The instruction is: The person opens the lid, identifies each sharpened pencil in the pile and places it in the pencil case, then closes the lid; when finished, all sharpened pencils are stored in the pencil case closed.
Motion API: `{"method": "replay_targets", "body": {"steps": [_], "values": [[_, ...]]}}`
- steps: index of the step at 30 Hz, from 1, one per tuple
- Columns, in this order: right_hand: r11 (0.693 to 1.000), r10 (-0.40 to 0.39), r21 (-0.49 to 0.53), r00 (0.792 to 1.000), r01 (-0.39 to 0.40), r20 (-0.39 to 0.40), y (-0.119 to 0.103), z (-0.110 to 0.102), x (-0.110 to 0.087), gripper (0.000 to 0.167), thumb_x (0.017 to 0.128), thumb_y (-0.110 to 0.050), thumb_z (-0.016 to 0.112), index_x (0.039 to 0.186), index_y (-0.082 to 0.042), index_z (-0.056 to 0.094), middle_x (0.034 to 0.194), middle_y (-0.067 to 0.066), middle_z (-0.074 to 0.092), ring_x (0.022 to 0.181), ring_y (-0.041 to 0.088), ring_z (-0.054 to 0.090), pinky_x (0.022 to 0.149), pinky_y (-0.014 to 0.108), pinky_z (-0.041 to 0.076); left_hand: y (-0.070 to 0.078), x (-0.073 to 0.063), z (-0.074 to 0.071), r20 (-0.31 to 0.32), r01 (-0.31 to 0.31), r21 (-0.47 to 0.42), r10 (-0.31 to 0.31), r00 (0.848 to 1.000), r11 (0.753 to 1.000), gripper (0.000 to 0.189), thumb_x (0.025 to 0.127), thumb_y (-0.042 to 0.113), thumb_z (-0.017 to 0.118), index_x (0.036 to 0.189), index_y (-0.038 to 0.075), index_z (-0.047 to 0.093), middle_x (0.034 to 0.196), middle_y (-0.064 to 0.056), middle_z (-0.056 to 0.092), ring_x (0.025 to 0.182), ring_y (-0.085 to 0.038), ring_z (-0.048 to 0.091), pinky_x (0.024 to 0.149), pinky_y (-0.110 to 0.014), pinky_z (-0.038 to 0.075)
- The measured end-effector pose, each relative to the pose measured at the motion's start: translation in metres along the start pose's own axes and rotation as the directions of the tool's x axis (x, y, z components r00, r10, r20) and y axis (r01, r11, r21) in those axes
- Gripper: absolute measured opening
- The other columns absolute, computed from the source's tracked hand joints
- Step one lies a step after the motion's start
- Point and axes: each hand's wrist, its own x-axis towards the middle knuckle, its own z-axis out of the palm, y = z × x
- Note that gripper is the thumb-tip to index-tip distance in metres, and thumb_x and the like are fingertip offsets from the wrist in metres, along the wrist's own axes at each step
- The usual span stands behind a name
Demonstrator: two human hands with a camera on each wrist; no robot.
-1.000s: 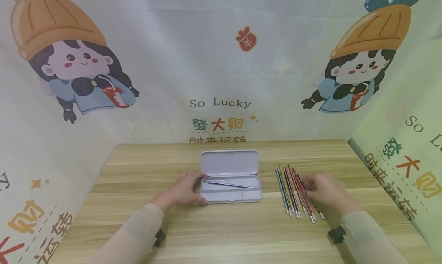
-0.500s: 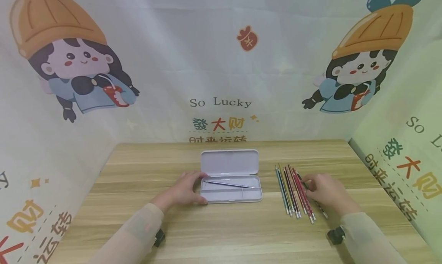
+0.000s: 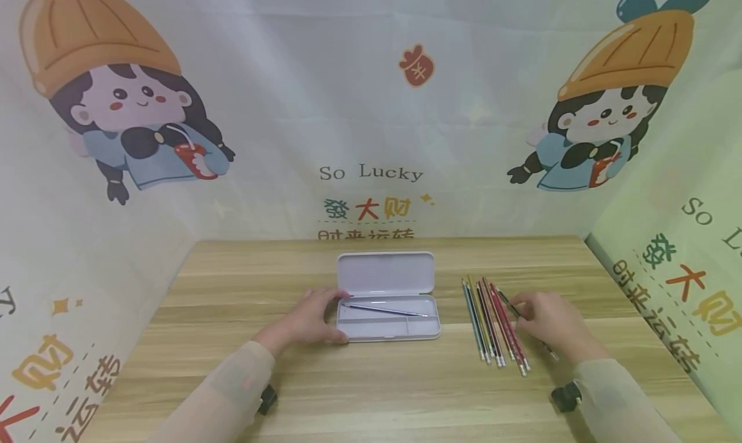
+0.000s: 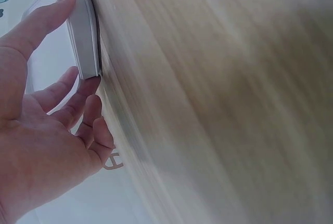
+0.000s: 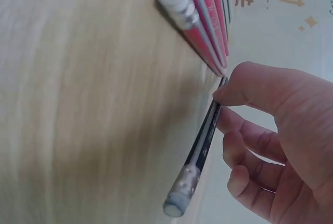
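"At three o'clock from the white case (image 3: 377,328), what is the right hand (image 3: 547,317) doing?"
"Its grip is pinching a black pencil (image 5: 208,130) near red pencils (image 3: 507,327)."
"And at nine?"
"The left hand (image 3: 310,317) is holding the case in a wide grip."

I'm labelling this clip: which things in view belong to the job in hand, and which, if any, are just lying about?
Likely part of the job:
black pencil, pinched by the right hand
open pencil case, held at one end by the left hand
single pencil inside the case
loose pencils beside the right hand

Just surroundings:
wooden table
printed backdrop
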Motion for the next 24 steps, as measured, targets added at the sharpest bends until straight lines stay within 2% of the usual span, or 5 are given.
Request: {"method": "replay_targets", "body": {"steps": [5, 8, 14, 19, 24], "values": [[1.000, -0.014, 0.004, 1.000, 0.014, -0.019, -0.002, -0.002, 0.000, 0.041, 0.079, -0.015, 0.080, 0.119, -0.008, 0.073, 0.091, 0.006, 0.074, 0.073, 0.015, 0.063, 0.061, 0.035, 0.055, 0.000, 0.000, 0.000, -0.001, 0.003, 0.005, -0.003, 1.000, 1.000, 0.084, 0.069, 0.027, 0.094, 0.142, 0.008, 0.056, 0.148, -0.018, 0.056, 0.138, -0.038, 0.047, 0.120, -0.056, 0.034], [1.000, -0.031, -0.006, 0.999, 0.031, -0.029, -0.007, -0.001, 0.000, 0.040, 0.080, -0.015, 0.078, 0.120, -0.011, 0.075, 0.090, 0.002, 0.073, 0.071, 0.012, 0.060, 0.060, 0.031, 0.052, 0.001, 0.000, 0.000, 0.000, 0.003, 0.005, -0.003, 1.000, 1.000, 0.083, 0.069, 0.026, 0.094, 0.141, 0.008, 0.057, 0.148, -0.018, 0.056, 0.138, -0.038, 0.047, 0.122, -0.057, 0.031], [0.997, -0.073, -0.022, 0.997, 0.073, -0.035, -0.025, 0.001, 0.001, 0.037, 0.083, -0.015, 0.075, 0.120, -0.014, 0.076, 0.087, -0.003, 0.073, 0.066, 0.008, 0.056, 0.055, 0.026, 0.048, 0.000, -0.001, 0.000, 0.002, 0.012, 0.005, -0.012, 1.000, 1.000, 0.084, 0.068, 0.027, 0.094, 0.142, 0.009, 0.057, 0.147, -0.017, 0.057, 0.137, -0.037, 0.047, 0.120, -0.056, 0.034], [0.993, -0.115, -0.020, 0.992, 0.114, -0.059, -0.040, 0.002, 0.003, 0.036, 0.083, -0.014, 0.076, 0.119, -0.015, 0.077, 0.079, -0.008, 0.068, 0.054, 0.006, 0.047, 0.046, 0.024, 0.040, 0.001, -0.001, 0.001, -0.001, 0.013, 0.010, -0.013, 1.000, 1.000, 0.085, 0.068, 0.028, 0.094, 0.142, 0.010, 0.057, 0.147, -0.017, 0.057, 0.136, -0.037, 0.048, 0.119, -0.055, 0.036], [0.985, -0.172, -0.028, 0.982, 0.170, -0.077, -0.051, 0.004, 0.007, 0.031, 0.083, -0.013, 0.076, 0.114, -0.015, 0.078, 0.075, -0.011, 0.064, 0.055, 0.004, 0.046, 0.048, 0.022, 0.039, 0.000, 0.000, 0.000, -0.001, 0.011, 0.003, -0.011, 1.000, 1.000, 0.085, 0.069, 0.027, 0.094, 0.142, 0.009, 0.056, 0.147, -0.017, 0.057, 0.137, -0.037, 0.048, 0.120, -0.056, 0.034]]}}
